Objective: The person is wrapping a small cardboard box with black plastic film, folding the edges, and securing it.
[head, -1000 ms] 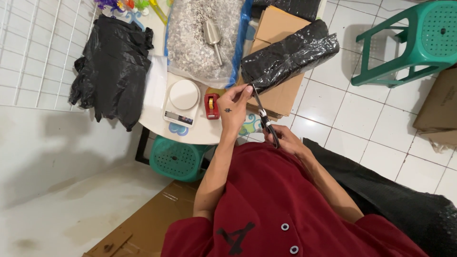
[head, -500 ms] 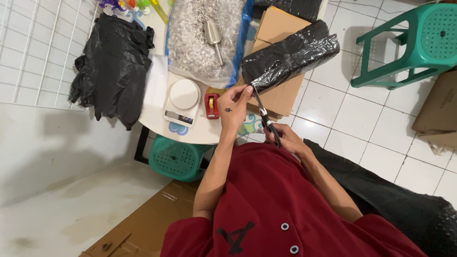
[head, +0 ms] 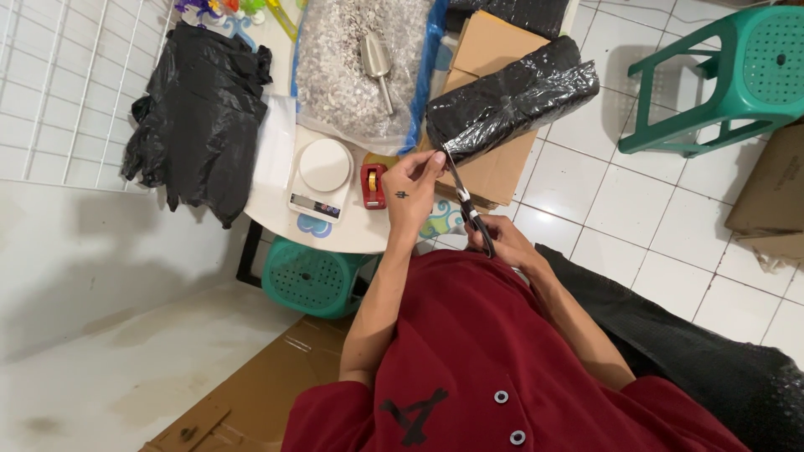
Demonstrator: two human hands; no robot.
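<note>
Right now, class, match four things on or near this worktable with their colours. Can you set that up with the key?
Things:
1. tape dispenser
2. kitchen scale
3. stool under the table
4. wrapped bundle

Colours:
A. black
B. green
C. red
D. white

Pairs: 1-C, 2-D, 3-B, 4-A

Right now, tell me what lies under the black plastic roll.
Under the black plastic roll lie flat brown cardboard sheets, showing above and below it. Its near end overhangs the scissors, held between left hand and right hand. The cardboard directly beneath is covered.
</note>
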